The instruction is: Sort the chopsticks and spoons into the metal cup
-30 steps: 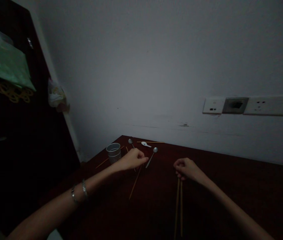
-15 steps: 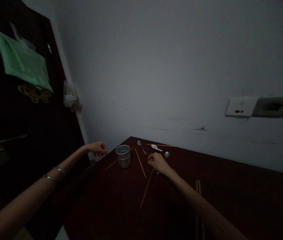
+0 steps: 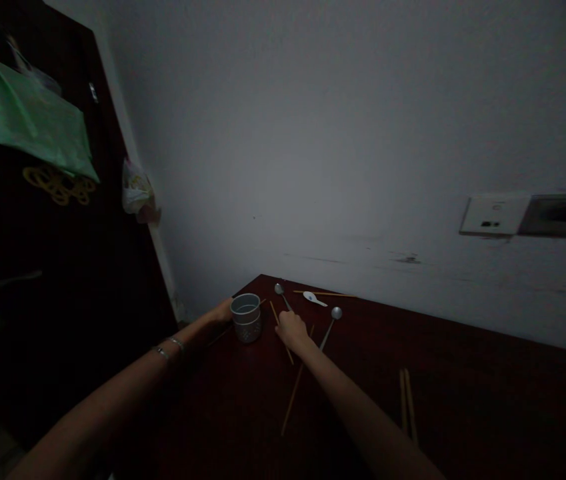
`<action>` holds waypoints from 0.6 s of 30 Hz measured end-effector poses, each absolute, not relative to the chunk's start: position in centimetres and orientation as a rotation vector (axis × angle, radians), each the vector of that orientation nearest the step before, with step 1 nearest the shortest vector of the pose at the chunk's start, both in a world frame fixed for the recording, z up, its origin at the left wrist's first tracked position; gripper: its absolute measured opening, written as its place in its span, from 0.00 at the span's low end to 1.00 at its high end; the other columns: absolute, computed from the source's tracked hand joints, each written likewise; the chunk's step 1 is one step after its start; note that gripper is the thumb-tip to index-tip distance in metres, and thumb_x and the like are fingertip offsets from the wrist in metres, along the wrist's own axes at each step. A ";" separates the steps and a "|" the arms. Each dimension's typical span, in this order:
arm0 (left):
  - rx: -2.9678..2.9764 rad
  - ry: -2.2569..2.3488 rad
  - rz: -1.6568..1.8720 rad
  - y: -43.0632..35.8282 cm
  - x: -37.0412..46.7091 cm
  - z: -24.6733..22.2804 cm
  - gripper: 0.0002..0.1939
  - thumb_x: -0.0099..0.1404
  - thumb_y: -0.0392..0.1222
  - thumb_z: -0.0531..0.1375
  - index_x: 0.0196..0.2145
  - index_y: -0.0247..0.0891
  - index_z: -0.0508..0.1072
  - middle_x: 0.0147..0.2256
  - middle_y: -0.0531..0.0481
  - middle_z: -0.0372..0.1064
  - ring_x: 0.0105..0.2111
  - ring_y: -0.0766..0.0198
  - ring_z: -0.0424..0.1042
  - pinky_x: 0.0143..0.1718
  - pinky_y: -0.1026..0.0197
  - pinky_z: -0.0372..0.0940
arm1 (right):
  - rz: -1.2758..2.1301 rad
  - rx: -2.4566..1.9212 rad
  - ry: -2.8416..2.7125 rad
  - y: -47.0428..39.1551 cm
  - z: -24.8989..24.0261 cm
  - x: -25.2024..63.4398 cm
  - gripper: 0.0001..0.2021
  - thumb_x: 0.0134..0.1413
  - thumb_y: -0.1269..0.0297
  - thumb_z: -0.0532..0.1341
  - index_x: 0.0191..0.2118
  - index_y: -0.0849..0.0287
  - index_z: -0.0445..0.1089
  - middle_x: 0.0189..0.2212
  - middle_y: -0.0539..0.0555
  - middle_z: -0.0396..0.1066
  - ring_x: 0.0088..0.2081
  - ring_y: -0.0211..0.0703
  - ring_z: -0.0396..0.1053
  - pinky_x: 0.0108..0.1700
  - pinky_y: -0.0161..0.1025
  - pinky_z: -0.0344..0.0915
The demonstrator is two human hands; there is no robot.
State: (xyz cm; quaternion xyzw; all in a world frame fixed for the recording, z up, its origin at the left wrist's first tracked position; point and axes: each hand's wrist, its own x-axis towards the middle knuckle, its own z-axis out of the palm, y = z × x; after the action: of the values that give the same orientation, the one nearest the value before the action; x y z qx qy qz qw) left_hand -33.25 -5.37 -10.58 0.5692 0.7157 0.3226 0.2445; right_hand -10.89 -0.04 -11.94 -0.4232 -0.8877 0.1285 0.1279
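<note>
A grey metal cup (image 3: 247, 330) with a dotted pattern stands upright at the far left of the dark table. My left hand (image 3: 224, 311) is at the cup's left side, its fingers largely hidden behind it. My right hand (image 3: 293, 329) is closed over the middle of a wooden chopstick (image 3: 273, 311) lying right of the cup. Its curled fingertips meet the stick. Beyond it, a metal spoon (image 3: 279, 289) has its handle end partly covered by the hand. Under my right wrist another chopstick (image 3: 291, 402) crosses, beside a long-handled metal spoon (image 3: 336, 313).
Near the wall lie a white spoon (image 3: 313, 297) and a chopstick (image 3: 340, 294). Another chopstick (image 3: 220, 337) passes behind the cup. Two chopsticks (image 3: 407, 400) lie at the right of the table (image 3: 487, 387). A wall socket (image 3: 495, 215) and a dark door (image 3: 87, 280) border the space.
My left hand has moved right, from beside the table edge to the cup. My right hand has shifted left, off the long-handled spoon and onto the chopstick near the cup.
</note>
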 end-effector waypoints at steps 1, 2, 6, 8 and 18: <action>1.554 1.971 0.893 -5.2 -33.3 -10.8 0.07 0.42 0.40 0.63 0.20 0.36 0.69 0.25 0.48 0.71 0.36 0.55 0.67 0.38 0.59 0.62 | 0.374 -1.234 -2.585 0.0 -12.1 -11.0 0.12 0.49 0.71 0.57 0.41 0.63 0.71 0.40 0.66 0.71 0.42 0.51 0.71 0.39 0.41 0.66; 1.545 1.982 0.908 -5.1 -33.4 -11.0 0.08 0.41 0.40 0.63 0.20 0.36 0.69 0.26 0.48 0.71 0.37 0.55 0.67 0.39 0.58 0.62 | 0.377 -1.234 -2.586 0.0 -12.2 -11.0 0.12 0.49 0.72 0.56 0.41 0.63 0.71 0.40 0.66 0.71 0.42 0.51 0.71 0.39 0.41 0.66; 1.543 1.954 0.972 -5.2 -33.5 -11.4 0.10 0.39 0.41 0.64 0.22 0.36 0.70 0.30 0.46 0.72 0.38 0.54 0.67 0.41 0.57 0.61 | 0.377 -1.218 -2.584 0.0 -12.5 -11.3 0.13 0.50 0.75 0.54 0.40 0.64 0.71 0.39 0.65 0.72 0.41 0.52 0.71 0.38 0.41 0.66; 1.548 1.939 0.999 -5.3 -33.5 -11.4 0.12 0.38 0.42 0.65 0.23 0.36 0.70 0.30 0.46 0.73 0.38 0.55 0.67 0.41 0.58 0.61 | 0.382 -1.218 -2.581 0.0 -12.6 -11.4 0.13 0.49 0.75 0.54 0.40 0.64 0.71 0.39 0.65 0.72 0.42 0.52 0.71 0.38 0.41 0.66; 1.445 2.258 0.753 -6.6 -33.5 -9.9 0.10 0.43 0.43 0.64 0.18 0.34 0.69 0.19 0.49 0.66 0.26 0.59 0.67 0.23 0.65 0.59 | 0.499 -1.211 -2.438 0.3 -11.3 -9.0 0.10 0.48 0.68 0.56 0.37 0.61 0.71 0.39 0.62 0.72 0.41 0.52 0.71 0.36 0.41 0.64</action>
State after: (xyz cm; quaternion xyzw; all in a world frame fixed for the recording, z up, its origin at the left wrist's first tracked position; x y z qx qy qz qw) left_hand -33.49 -6.60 -9.89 0.5106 0.7981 0.2661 0.1775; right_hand -9.01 0.28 -11.32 -0.4298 -0.8656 0.1773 0.1857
